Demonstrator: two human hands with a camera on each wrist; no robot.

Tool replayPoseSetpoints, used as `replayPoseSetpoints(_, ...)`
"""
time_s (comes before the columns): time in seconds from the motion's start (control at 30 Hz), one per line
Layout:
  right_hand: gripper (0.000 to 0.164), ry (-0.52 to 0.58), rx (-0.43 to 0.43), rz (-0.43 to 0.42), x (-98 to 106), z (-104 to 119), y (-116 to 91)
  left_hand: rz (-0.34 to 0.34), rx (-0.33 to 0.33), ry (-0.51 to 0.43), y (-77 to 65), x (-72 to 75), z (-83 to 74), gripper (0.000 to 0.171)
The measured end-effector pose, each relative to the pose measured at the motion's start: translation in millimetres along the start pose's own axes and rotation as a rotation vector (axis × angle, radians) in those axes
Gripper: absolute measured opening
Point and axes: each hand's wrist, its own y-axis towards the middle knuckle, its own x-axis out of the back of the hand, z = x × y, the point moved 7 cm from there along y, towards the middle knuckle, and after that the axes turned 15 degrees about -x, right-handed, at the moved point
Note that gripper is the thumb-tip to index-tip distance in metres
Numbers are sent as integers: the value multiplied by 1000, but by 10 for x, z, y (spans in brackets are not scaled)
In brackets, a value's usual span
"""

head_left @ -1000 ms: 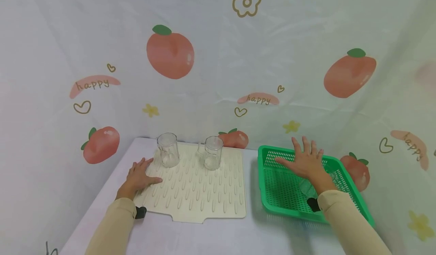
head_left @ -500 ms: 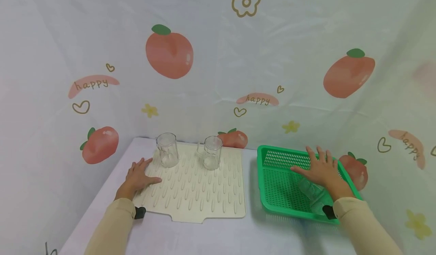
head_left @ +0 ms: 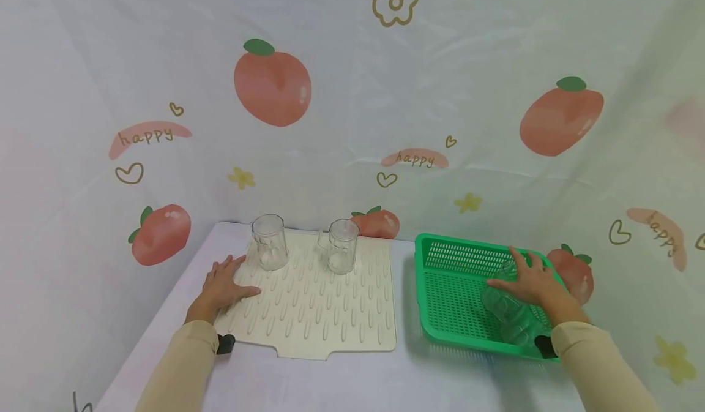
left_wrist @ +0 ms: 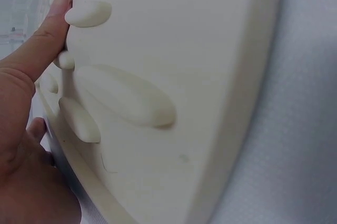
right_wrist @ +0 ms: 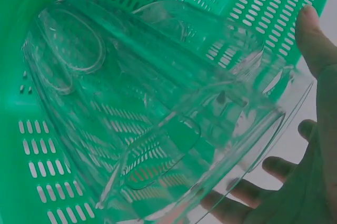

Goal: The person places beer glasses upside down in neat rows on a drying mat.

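My left hand [head_left: 222, 286] rests at the left edge of a cream ridged drainer board [head_left: 325, 329], thumb lying over its surface and fingers spread along the side. In the left wrist view the thumb [left_wrist: 45, 39] touches the board between its raised ridges. Over the green basket [head_left: 421, 289], my right hand [head_left: 537, 283] hovers with fingers apart. Clear glass mugs [head_left: 498, 305] lie tipped in the basket beneath it. The right wrist view has a large glass mug [right_wrist: 158, 103] up close, the thumb and fingers spread around its end without curling on it.
Two clear glass mugs stand upright on the back of the board, one on the left [head_left: 270, 243] and one near the middle [head_left: 342, 248]. A white cloth wall [head_left: 330, 179] with fruit prints rises behind. The white tabletop [head_left: 385, 381] runs along the front.
My right hand has moved right and lowered into the basket area, toward the mugs, its fingers bending a little. The left hand stays in place on the board's edge.
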Motion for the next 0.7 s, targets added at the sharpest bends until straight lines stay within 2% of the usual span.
replayPoseSetpoints(0.2,118,-3,-25,63,-35,-64,38,-1,0,2,11,-7,21,110)
replayPoseSetpoints(0.4,116,25,-8,82,-62,-77,52,-2,-1,-4,22,-7,19,111)
replayPoseSetpoints(0.7,94,32,16,65,-51,0,59,6,13,-11,-3,-5,20,111)
